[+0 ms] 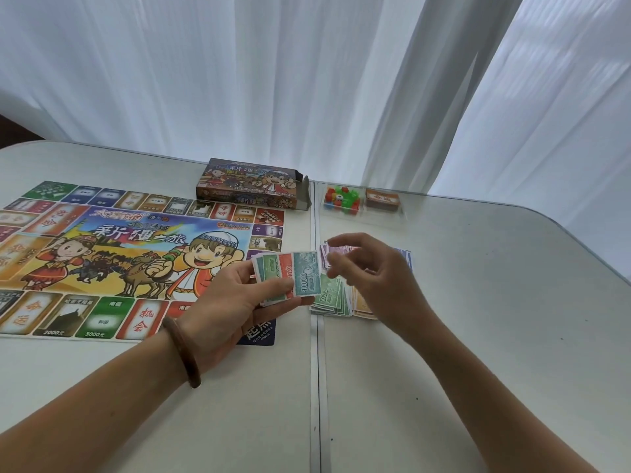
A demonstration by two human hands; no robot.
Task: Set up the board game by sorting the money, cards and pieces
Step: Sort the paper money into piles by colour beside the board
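Note:
My left hand [235, 302] grips a fanned stack of paper money [290, 274] with a teal 1000 note on top, held above the board's right edge. Just to its right my right hand [368, 271] hovers over the table with fingers loosely curled and nothing in them. Under and beside it lie sorted piles: green 500 notes [329, 298], purple notes [403, 259] and an orange pile [363, 307]. The colourful game board [129, 254] lies flat to the left. A clear tray holds plastic pieces [341, 198] and a brown card deck [382, 199].
The open game box [252, 184] lies behind the board by the white curtain [307, 80]. A seam [316, 387] runs between two white table halves. The table's rounded edge [580, 247] curves off at the right. A wooden bangle [182, 353] is on my left wrist.

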